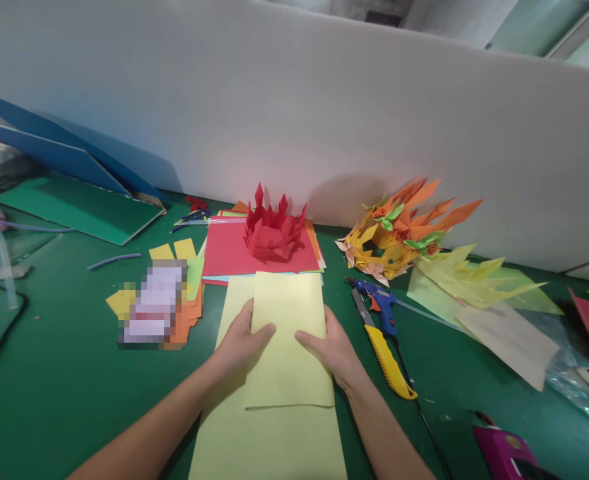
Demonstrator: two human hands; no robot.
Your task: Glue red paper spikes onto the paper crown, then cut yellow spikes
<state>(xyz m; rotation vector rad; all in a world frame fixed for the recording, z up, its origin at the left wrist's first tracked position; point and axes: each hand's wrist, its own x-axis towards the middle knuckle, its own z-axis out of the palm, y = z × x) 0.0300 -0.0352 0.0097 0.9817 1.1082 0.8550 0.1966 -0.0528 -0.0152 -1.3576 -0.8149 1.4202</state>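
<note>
Head view: smaller pale yellow sheet (289,360) held between your left hand (244,337) and right hand (332,343)

You work at a green surface (74,413) backed by a whitish panel (254,100), with part of the room showing over its top edge. To your far left, a blue board (59,160) leans above a green board (84,207) that lies flat. Ahead of you, a spiky red paper piece (274,237) sits on a red sheet (224,250); right of it stands an orange and yellow paper piece (407,230). A blue glue gun (387,307) and a yellow-handled cutter (387,360) lie just beyond your right hand. Left of your left hand, a pixelated item (154,300) rests by orange paper pieces (189,327).

The smaller sheet is directly in front of you, over a larger pale yellow sheet (269,447) that runs toward you. Your fingers grip it at both side edges: each thumb presses on its top face, pointing inward, and the thumbs stay apart. You cannot tell how the other fingers sit, as the paper partly hides them.
</note>
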